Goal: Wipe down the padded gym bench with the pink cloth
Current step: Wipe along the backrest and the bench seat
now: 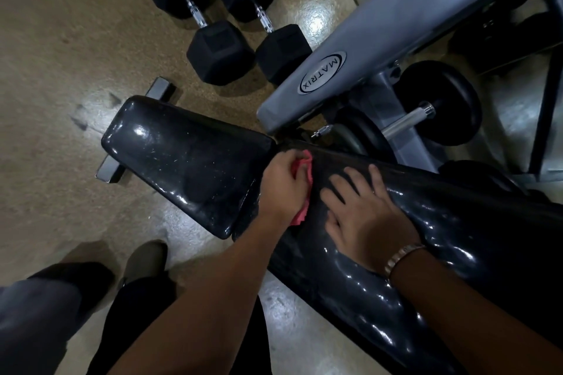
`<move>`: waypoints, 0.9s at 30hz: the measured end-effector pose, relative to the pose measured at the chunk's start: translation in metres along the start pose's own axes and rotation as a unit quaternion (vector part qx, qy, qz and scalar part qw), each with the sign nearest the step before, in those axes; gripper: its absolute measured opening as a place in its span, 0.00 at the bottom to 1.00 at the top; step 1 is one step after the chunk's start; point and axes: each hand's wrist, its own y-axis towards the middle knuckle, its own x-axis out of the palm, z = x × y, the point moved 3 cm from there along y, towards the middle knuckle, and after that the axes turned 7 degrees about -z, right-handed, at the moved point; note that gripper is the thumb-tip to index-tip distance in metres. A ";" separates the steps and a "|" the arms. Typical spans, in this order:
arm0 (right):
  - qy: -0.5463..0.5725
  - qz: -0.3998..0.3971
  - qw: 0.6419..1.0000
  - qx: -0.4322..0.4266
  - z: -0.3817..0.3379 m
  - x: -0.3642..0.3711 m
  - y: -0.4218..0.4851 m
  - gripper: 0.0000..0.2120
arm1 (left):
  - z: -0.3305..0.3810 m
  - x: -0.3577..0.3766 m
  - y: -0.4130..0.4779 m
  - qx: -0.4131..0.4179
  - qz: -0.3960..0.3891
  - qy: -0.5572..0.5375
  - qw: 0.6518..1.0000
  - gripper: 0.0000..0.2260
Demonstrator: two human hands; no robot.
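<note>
The left hand (281, 186) is closed around the bunched pink cloth (303, 192), fingers curled over it, pressing it right at the gap where the seat pad (182, 161) meets the long back pad (441, 237) of the bench. Just to its right, the right hand (362, 219) lies open and flat on the back pad, fingers spread, holding nothing, steadying the padding. The job here looks like the seam, so the good play is firm pressure, the cloth worked down into the crease, then long overlapping strokes along the pad rather than dabs. The black vinyl gleams with highlights and the back pad shows a rippled sheen; the seat pad to the left carries fine specks or scratches, so it probably wants a pass too. Further out, two hex dumbbells (225, 15) sit on the tan speckled floor (61, 70) at the far side, and a grey Matrix machine frame (365, 49) crosses far right.
</note>
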 end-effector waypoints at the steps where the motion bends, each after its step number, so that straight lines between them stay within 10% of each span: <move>1: -0.003 -0.002 1.000 0.000 0.001 0.000 0.000 0.18 | -0.008 -0.005 -0.002 -0.022 0.013 0.019 0.999 0.09; 27: -0.032 -0.005 0.999 0.015 -0.009 0.008 0.012 0.17 | -0.013 -0.011 0.017 -0.051 0.051 0.055 0.996 0.08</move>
